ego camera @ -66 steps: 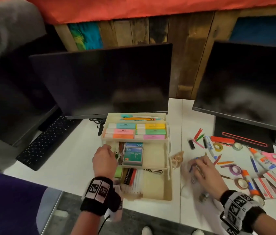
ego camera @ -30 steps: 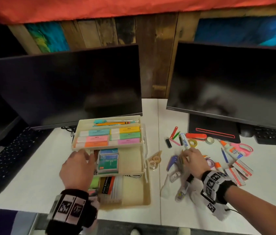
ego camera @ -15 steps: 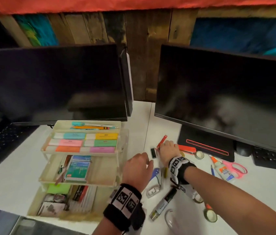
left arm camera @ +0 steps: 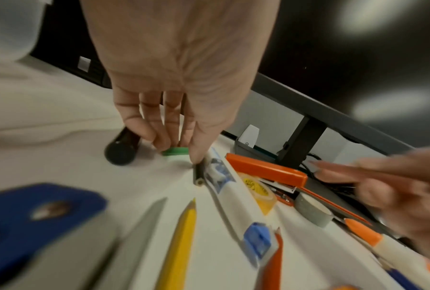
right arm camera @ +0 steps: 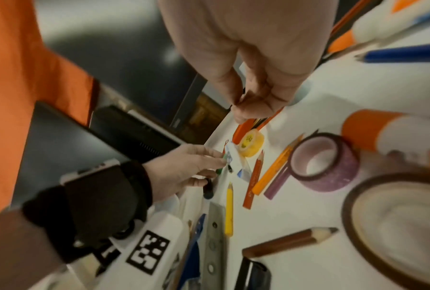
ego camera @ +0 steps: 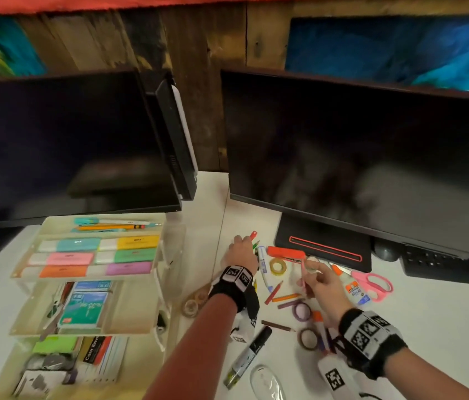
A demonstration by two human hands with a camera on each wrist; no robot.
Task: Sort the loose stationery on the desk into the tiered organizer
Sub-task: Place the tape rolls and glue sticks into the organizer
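Note:
The cream three-tier organizer [ego camera: 83, 277] stands on the left of the desk, with highlighters on its top tier, boxes in the middle and pads at the bottom. Loose pencils, tapes and glue lie to its right. My left hand [ego camera: 246, 241] reaches forward, and its fingertips [left arm camera: 196, 157] pinch a green pencil [right arm camera: 220, 170] on the desk beside a red pencil [ego camera: 253, 235]. My right hand [ego camera: 309, 269] hovers over the pile with its fingers curled round a thin pink pencil [ego camera: 304, 274].
An orange stapler [ego camera: 285, 252], yellow tape [ego camera: 278, 266], a white marker [ego camera: 262, 264], a glue bottle [ego camera: 354, 290] and pink scissors [ego camera: 371, 281] lie around the hands. Purple tape [ego camera: 302, 310], brown tape [ego camera: 308, 338] and a black marker [ego camera: 249, 356] lie nearer. Two monitors stand behind, and a keyboard [ego camera: 452, 264] is at right.
My left hand left the organizer and crossed right to the green pencil. My right hand drew back from the far pencils, now holding the pink one. The head view swung right.

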